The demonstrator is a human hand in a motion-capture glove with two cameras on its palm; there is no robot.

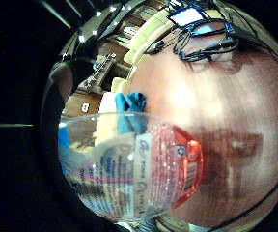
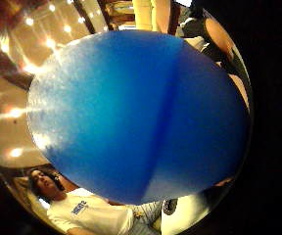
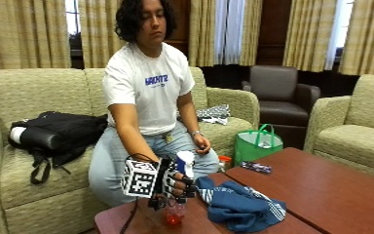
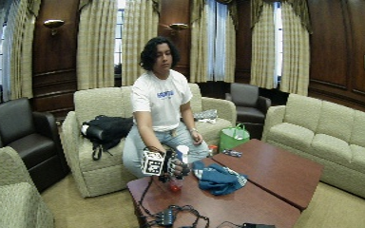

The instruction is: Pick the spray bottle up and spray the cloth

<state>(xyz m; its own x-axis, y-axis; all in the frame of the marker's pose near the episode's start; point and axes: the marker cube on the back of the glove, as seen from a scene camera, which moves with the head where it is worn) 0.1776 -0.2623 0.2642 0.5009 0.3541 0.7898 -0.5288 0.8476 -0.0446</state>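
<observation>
My gloved right hand (image 3: pixel 174 184) grips a clear spray bottle (image 3: pixel 175 212) around its neck, fingers curled round it, near the table's corner closest to the person. The bottle stands upright, with red liquid at its base and a white and blue spray head (image 3: pixel 185 163) facing the cloth. I cannot tell whether its base touches the wooden table (image 3: pixel 329 192). A crumpled blue cloth (image 3: pixel 240 204) lies right beside it. In the palm views, the labelled bottle (image 1: pixel 134 169) sits close with the cloth (image 1: pixel 132 104) behind it, and the blue spray head (image 2: pixel 141 117) fills the thumb side view.
The person sits on a sofa, bare left hand (image 3: pixel 203 146) on the thigh. A green bag (image 3: pixel 258 144) stands on the floor by the table. A small dark packet (image 3: pixel 257 167) lies on the far tabletop. Black cables (image 4: pixel 170 216) lie at the table's near end.
</observation>
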